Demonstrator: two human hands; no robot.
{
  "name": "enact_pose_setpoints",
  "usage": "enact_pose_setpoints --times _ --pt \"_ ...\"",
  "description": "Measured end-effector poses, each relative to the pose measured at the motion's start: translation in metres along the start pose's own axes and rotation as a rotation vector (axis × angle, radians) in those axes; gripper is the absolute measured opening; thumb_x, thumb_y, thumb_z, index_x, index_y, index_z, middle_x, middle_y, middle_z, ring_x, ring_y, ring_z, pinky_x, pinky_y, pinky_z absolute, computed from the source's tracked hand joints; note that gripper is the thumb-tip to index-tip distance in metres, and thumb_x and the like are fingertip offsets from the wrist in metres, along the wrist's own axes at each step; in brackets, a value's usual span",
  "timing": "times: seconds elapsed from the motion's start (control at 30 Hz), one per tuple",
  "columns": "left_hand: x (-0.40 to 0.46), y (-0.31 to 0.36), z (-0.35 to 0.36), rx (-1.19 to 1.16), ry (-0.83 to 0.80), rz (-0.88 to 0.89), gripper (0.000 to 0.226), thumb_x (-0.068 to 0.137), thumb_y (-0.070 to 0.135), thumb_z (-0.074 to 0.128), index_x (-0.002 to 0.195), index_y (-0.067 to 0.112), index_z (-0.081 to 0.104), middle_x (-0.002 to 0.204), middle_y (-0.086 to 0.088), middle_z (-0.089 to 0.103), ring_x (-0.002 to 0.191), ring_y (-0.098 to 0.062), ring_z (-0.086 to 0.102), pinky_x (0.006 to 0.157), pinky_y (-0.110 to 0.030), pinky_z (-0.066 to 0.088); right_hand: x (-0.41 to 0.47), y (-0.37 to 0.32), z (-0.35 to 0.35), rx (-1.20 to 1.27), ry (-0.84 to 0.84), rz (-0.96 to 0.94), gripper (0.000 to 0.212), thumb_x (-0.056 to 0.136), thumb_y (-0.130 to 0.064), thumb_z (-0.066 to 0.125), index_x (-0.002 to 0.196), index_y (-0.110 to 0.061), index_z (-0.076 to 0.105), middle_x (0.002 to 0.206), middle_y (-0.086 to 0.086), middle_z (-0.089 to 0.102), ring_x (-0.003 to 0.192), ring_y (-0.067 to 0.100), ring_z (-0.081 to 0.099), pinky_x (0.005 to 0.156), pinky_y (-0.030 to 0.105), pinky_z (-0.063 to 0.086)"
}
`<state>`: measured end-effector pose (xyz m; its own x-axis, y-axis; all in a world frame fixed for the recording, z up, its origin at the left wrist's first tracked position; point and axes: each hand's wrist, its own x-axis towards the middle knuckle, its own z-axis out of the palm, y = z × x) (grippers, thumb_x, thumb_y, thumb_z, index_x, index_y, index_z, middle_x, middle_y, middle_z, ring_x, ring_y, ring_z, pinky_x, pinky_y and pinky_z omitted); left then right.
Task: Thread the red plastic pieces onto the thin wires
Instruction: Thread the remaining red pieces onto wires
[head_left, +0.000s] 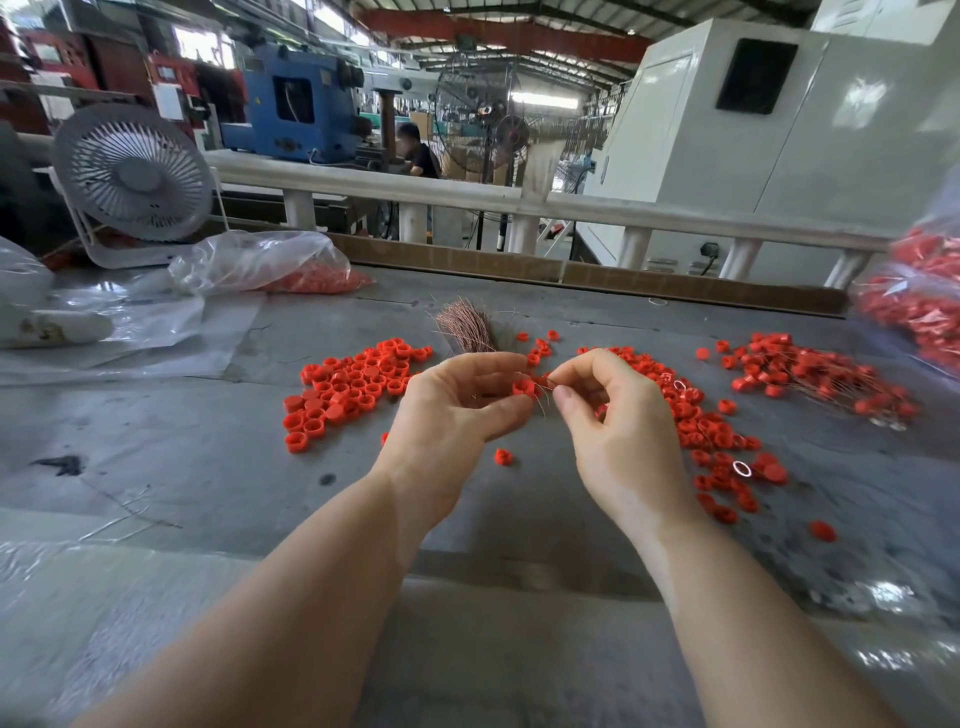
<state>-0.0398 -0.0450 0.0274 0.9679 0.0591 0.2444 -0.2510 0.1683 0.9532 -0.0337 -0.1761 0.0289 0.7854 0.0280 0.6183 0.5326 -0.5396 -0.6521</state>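
Observation:
My left hand (457, 410) pinches a small red plastic piece (523, 387) between thumb and fingers above the table. My right hand (618, 426) pinches a thin wire (543, 397) right at that piece; the wire's loose end curves down below it. A bundle of thin copper-coloured wires (470, 325) lies fanned out just behind my hands. Loose red pieces (348, 389) are heaped to the left, and more (711, 436) are spread to the right. A pile of red pieces with wires through them (821, 376) lies at the far right.
A clear bag of red pieces (291, 267) lies at the back left beside a white fan (132, 179). Another bag of red parts (919, 306) stands at the right edge. A cardboard strip (571, 270) borders the grey table's (208, 457) far side. One red piece (503, 457) lies under my hands.

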Motion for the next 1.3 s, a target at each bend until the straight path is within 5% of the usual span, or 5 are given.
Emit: enact_pose_setpoints --times 0.37,1.03,1.3 --pt "0.0005 0.0009 0.0002 0.027 -0.013 0.056 0.029 0.076 -0.01 0.066 0.088 0.016 0.07 0.075 0.007 0.073 0.076 -0.002 0.067 0.073 -0.011 0.05 0.0015 0.0012 0.0005 0.039 -0.003 -0.003 0.027 0.086 0.0 0.057 0.078 -0.026 0.058 0.071 -0.015 0.059 0.067 0.0 0.053 0.063 0.01 0.04" --pt "-0.0011 0.002 -0.0012 0.08 0.0 0.1 0.029 0.074 -0.01 0.068 0.085 0.017 0.069 0.072 0.007 0.072 0.07 -0.006 0.066 0.068 -0.017 0.054 0.0007 0.0008 -0.0004 0.018 0.004 -0.092 0.017 0.083 0.002 0.061 0.08 -0.014 0.068 0.077 -0.004 0.06 0.067 0.002 0.048 0.063 0.011 0.033" --pt "0.0013 -0.0008 -0.001 -0.094 -0.053 0.014 0.029 0.081 -0.01 0.059 0.088 0.016 0.07 0.078 -0.001 0.073 0.077 -0.01 0.069 0.074 -0.019 0.055 0.001 0.0007 -0.0011 0.007 -0.002 -0.117 0.019 0.083 0.002 0.063 0.081 -0.017 0.069 0.077 -0.009 0.059 0.073 0.004 0.052 0.066 0.009 0.035"
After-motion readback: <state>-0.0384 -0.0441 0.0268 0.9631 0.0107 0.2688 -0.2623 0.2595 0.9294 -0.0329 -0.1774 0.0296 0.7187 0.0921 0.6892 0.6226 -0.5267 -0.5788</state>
